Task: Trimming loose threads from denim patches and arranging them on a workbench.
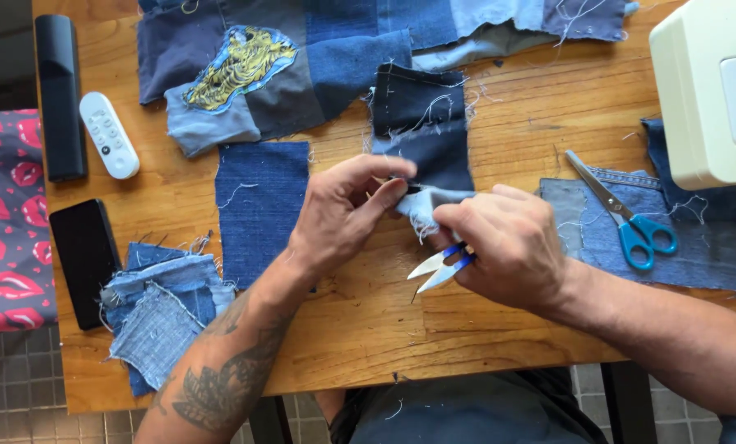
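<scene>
Two hands work in the middle of the frame. My left hand (pixel 347 214) pinches a small denim piece (pixel 421 160), fingers closed on its frayed edge. My right hand (pixel 504 247) grips blue thread snips (pixel 442 265), blades apart. Loose threads are left. Cut squares sit stacked lower left (pixel 162 308). I see no boxes or bins.

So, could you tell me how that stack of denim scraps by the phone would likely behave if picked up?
The stack of denim scraps would probably flop and drape, since it is thin cloth. The loosely piled layers may slide apart. The frayed edges could shed threads onto the wooden table.
</scene>
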